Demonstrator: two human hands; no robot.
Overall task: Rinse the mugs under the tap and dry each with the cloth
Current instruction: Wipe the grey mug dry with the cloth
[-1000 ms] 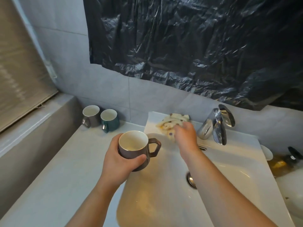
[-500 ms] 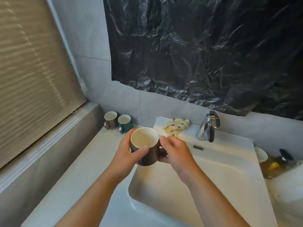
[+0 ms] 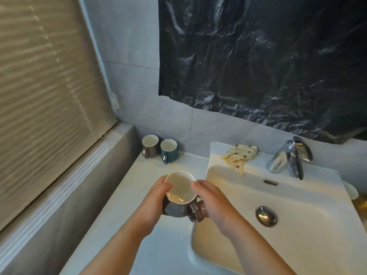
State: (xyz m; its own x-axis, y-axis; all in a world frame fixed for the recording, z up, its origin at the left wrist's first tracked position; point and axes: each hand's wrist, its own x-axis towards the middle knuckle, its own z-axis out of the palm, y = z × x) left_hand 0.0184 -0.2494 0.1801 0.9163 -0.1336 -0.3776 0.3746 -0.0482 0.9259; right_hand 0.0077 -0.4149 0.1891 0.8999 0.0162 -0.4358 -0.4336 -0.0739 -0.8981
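Brown-glazed, the mug (image 3: pixel 180 195) is held upright over the left edge of the basin (image 3: pixel 297 195). The left hand (image 3: pixel 153 203) wraps its body and the right hand (image 3: pixel 213 205) curls about the handle side, thumbs at the rim, probably to steady it. Its white inside looks empty. The spotted cloth (image 3: pixel 239 155) lies on the basin's back-left corner, within reach. The tap (image 3: pixel 288 157) at the back shows no water. On the worktop (image 3: pixel 129 195) left of the basin, a grey mug (image 3: pixel 150 145) and a teal mug (image 3: pixel 169 150) stand upright, seemingly empty.
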